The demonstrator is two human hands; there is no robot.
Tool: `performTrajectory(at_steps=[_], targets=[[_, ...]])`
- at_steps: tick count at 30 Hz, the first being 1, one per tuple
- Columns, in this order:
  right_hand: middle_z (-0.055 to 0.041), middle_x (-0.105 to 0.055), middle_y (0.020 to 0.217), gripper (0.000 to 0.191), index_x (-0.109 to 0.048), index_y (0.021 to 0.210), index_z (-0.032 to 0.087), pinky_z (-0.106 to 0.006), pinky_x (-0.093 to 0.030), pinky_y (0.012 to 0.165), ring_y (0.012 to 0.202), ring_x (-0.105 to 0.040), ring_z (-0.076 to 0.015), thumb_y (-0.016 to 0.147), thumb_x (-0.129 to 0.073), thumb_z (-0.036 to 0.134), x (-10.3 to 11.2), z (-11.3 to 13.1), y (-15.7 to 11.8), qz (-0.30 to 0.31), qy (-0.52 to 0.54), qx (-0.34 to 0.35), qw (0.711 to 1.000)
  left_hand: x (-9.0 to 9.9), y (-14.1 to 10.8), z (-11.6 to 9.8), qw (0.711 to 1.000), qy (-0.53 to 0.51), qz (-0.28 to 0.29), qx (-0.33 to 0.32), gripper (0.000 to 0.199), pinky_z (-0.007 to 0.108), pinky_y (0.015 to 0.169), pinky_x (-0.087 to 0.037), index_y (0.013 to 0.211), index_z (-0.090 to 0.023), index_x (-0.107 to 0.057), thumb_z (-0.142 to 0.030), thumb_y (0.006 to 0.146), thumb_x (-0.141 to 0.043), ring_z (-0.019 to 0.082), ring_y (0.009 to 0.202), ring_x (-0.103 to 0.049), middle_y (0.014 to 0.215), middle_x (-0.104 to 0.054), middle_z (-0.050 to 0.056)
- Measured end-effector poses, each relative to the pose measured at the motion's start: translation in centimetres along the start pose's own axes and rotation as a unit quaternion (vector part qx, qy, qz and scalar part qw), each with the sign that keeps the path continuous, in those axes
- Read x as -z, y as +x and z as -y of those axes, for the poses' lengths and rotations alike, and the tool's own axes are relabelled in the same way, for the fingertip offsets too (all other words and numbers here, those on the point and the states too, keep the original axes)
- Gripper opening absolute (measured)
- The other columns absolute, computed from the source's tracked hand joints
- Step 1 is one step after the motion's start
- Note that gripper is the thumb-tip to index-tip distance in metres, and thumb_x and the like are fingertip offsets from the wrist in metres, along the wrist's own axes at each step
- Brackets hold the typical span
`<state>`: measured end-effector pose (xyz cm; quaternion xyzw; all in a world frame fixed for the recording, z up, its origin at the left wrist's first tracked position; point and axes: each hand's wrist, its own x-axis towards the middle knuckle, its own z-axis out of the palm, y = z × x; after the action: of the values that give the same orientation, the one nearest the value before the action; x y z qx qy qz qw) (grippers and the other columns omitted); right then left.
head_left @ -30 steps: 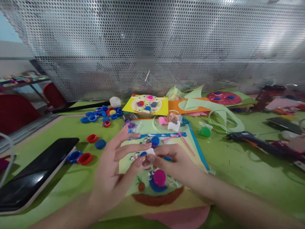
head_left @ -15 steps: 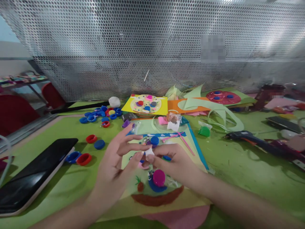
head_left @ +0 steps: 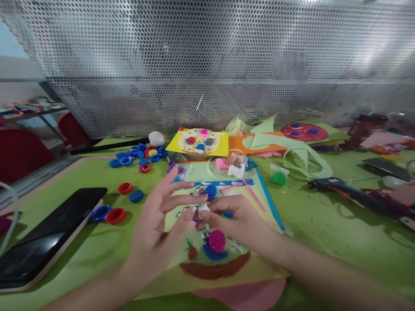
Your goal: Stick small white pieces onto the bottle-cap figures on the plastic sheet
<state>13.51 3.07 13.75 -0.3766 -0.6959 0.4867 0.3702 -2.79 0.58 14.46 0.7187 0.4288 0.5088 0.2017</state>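
Between my hands, over the decorated sheet (head_left: 259, 263), is a small white piece (head_left: 203, 208). My right hand (head_left: 238, 216) pinches it between thumb and fingers. My left hand (head_left: 165, 216) is beside it, fingers spread, thumb tip close to the white piece; whether it touches is hard to tell. Beneath my hands the sheet bears a magenta cap (head_left: 217, 241) on a blue curved shape, a brown curved strip (head_left: 215, 271), a small pineapple shape (head_left: 192, 252) and a blue cap (head_left: 211, 191). My hands hide part of its middle.
A black phone (head_left: 52, 233) lies at left, near red and blue caps (head_left: 116, 215). Several blue caps (head_left: 126, 160) sit farther back. A glue gun (head_left: 350, 192) is at right, a bag of green clay (head_left: 279, 177) nearer the middle. Behind stands a perforated metal panel (head_left: 194, 56).
The white piece has tilted and looks flatter between my fingers. My left fingers have shifted slightly; both hands stay over the same part of the sheet.
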Motion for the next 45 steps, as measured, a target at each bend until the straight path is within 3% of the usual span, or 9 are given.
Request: performTrajectory(at_steps=[3,5,10,16,22,26,31,39,45], targets=[[-0.0045,-0.071,0.065,0.025,-0.073,0.068,0.016,-0.023,-0.043,0.056,0.059,-0.058,-0.0131,0.079,-0.058,0.032,0.0,-0.1,0.0,0.005,-0.001,0.005,1.000,-0.1,-0.2,0.2,0.998,-0.045,0.004,0.044,0.041,0.033,0.098,-0.037,0.127,-0.030,-0.042,-0.024,0.088,-0.053,0.018,0.111,-0.052,0.089,-0.070,-0.003],[-0.0044,-0.070,0.064,0.025,-0.073,0.068,0.016,-0.023,-0.043,0.056,0.059,-0.058,-0.0130,0.080,-0.057,0.031,0.0,-0.2,-0.1,0.008,-0.011,0.008,1.000,-0.2,-0.3,0.3,0.994,-0.077,0.003,0.079,0.052,0.033,0.095,-0.039,0.134,-0.030,-0.031,-0.027,0.087,-0.055,0.019,0.111,-0.051,0.085,-0.071,-0.002],[-0.0040,-0.069,0.063,0.024,-0.072,0.067,0.015,-0.023,-0.042,0.055,0.057,-0.057,-0.0121,0.079,-0.058,0.031,0.0,-0.1,-0.1,0.001,-0.016,0.004,1.000,-0.2,0.1,0.2,0.979,-0.138,0.015,0.151,0.056,0.030,0.090,-0.045,0.133,-0.020,-0.035,-0.035,0.085,-0.058,0.021,0.110,-0.053,0.086,-0.072,0.004],[-0.0034,-0.068,0.061,0.027,-0.071,0.065,0.015,-0.022,-0.040,0.052,0.053,-0.053,-0.0105,0.079,-0.057,0.032,0.0,0.1,-0.1,-0.005,-0.011,-0.006,1.000,-0.3,0.2,0.4,0.946,-0.233,0.018,0.225,0.064,0.029,0.084,-0.049,0.133,-0.019,-0.035,-0.034,0.079,-0.066,0.024,0.110,-0.055,0.084,-0.072,0.006],[-0.0022,-0.068,0.062,0.025,-0.071,0.064,0.016,-0.020,-0.038,0.051,0.054,-0.053,-0.0101,0.079,-0.058,0.031,-0.1,-0.2,-0.1,-0.010,-0.021,-0.014,1.000,-0.5,0.4,0.1,0.898,-0.316,0.010,0.306,0.077,0.029,0.068,-0.055,0.130,-0.019,-0.039,-0.023,0.065,-0.079,0.029,0.109,-0.055,0.077,-0.072,0.007],[-0.0004,-0.066,0.058,0.026,-0.068,0.061,0.016,-0.020,-0.037,0.050,0.052,-0.052,-0.0093,0.080,-0.058,0.032,-0.1,-0.6,-0.1,-0.026,-0.055,0.025,0.998,-0.7,0.7,0.2,0.864,-0.365,0.029,0.347,0.076,0.031,0.075,-0.053,0.127,-0.019,-0.043,-0.021,0.062,-0.081,0.029,0.110,-0.055,0.075,-0.073,0.005],[-0.0013,-0.065,0.060,0.025,-0.068,0.064,0.016,-0.020,-0.038,0.052,0.055,-0.053,-0.0104,0.080,-0.058,0.033,0.0,-0.4,-0.2,-0.023,-0.062,0.055,0.996,-0.6,0.8,0.4,0.838,-0.396,0.062,0.371,0.092,0.037,0.088,-0.047,0.131,-0.016,-0.038,-0.032,0.055,-0.086,0.030,0.114,-0.051,0.080,-0.073,0.008],[0.0005,-0.066,0.068,0.016,-0.068,0.073,0.017,-0.019,-0.040,0.052,0.056,-0.053,-0.0094,0.073,-0.067,0.033,0.0,0.1,-0.2,-0.028,-0.035,0.074,0.996,-0.3,0.8,0.4,0.868,-0.364,0.046,0.336,0.077,0.035,0.094,-0.042,0.133,-0.017,-0.036,-0.026,0.069,-0.077,0.024,0.113,-0.053,0.070,-0.072,0.004],[0.0000,-0.065,0.064,0.023,-0.066,0.068,0.017,-0.020,-0.038,0.051,0.058,-0.054,-0.0108,0.079,-0.059,0.036,0.2,-0.1,-0.3,-0.041,-0.099,0.080,0.991,-0.2,0.4,0.8,0.891,-0.329,0.046,0.309,0.075,0.032,0.092,-0.043,0.134,-0.022,-0.036,-0.030,0.071,-0.076,0.022,0.111,-0.055,0.073,-0.072,0.002]])
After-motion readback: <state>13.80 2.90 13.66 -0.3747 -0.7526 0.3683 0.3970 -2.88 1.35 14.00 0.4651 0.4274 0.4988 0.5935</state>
